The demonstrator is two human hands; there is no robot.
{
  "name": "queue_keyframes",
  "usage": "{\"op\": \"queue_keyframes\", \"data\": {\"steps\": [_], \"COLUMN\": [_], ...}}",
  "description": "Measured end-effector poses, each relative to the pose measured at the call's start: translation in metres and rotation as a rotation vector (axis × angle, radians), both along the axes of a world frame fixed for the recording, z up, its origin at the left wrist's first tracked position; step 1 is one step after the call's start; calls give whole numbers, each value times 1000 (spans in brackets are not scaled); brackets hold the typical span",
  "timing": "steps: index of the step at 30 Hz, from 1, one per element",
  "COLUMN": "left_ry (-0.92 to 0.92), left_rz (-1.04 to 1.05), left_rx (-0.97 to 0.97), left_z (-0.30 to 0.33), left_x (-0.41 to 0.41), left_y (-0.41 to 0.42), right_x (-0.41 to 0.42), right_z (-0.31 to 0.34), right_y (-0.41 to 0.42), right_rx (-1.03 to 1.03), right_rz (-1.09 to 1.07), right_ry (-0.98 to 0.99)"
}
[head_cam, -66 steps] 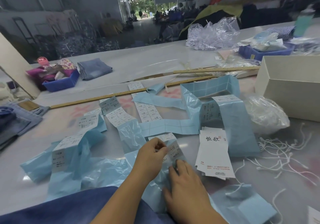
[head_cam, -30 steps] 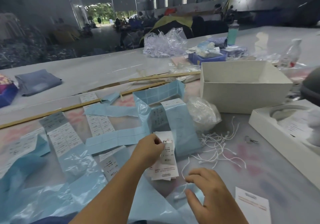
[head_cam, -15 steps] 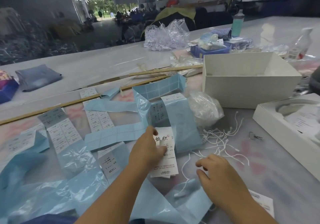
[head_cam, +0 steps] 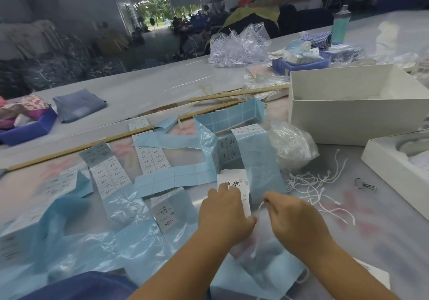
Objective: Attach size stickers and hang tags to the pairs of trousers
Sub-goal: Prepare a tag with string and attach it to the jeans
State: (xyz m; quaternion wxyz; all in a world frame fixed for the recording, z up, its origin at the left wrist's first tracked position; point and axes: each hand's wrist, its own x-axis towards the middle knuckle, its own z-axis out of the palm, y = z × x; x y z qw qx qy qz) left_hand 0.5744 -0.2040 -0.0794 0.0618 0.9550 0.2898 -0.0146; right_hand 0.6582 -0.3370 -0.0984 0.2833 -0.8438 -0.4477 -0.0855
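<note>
Two hands at work near the table's front edge. Left hand (head_cam: 224,211) lies on the stack of white hang tags (head_cam: 234,185), fingers curled over it; thumb reaches toward the right hand. Whether it pinches the top tag or just pins it down, can't tell. Right hand (head_cam: 294,218) pinches a white string loop (head_cam: 259,209) between thumb and fingertip, just right of the tags; the string trails down toward the table edge.

Top hang tag shows two large black brush characters, partly covered by the left-hand fingers, plus a small red seal mark. Smaller print below is unreadable.

Size sticker strips (head_cam: 108,174) on blue backing paper (head_cam: 176,180) sprawl across the table (head_cam: 144,91) left of and behind the hands. One sticker (head_cam: 164,216), just left of the left hand, reads "1103#" and "L"; the rest of the print is too small.

Loose white strings (head_cam: 320,183) lie scattered right of the tags, next to a clear bag (head_cam: 292,146) of more. Behind it, an open white box (head_cam: 352,109). Two wooden rulers (head_cam: 239,94) lie further back.

Folded denim trousers (head_cam: 77,105) sit at far left, well away from the hands, beside a blue tray (head_cam: 30,128). Dark blue fabric (head_cam: 79,285) shows at the bottom edge.
</note>
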Motion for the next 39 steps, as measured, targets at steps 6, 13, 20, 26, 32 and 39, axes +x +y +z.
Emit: {"op": "queue_keyframes", "data": {"steps": [6, 13, 20, 26, 32, 39], "left_ry": [-14, -18, -65, -96, -227, -329], "left_rz": [88, 101, 110, 99, 85, 81], "left_rx": [-73, -25, -75, -97, -3, -87], "left_z": [19, 19, 24, 26, 29, 28], "left_x": [4, 4, -4, -8, -24, -39], "left_y": [-7, -12, -16, -14, -17, -18], "right_x": [-18, -36, -37, -44, -35, -33], "right_z": [17, 24, 15, 23, 30, 27], "right_y": [-7, -8, -9, 3, 25, 49], "right_rx": [419, 686, 640, 437, 427, 219], "right_rz": [-7, -122, -150, -61, -157, -210], "right_ry": [343, 808, 1201, 1339, 1471, 1339]}}
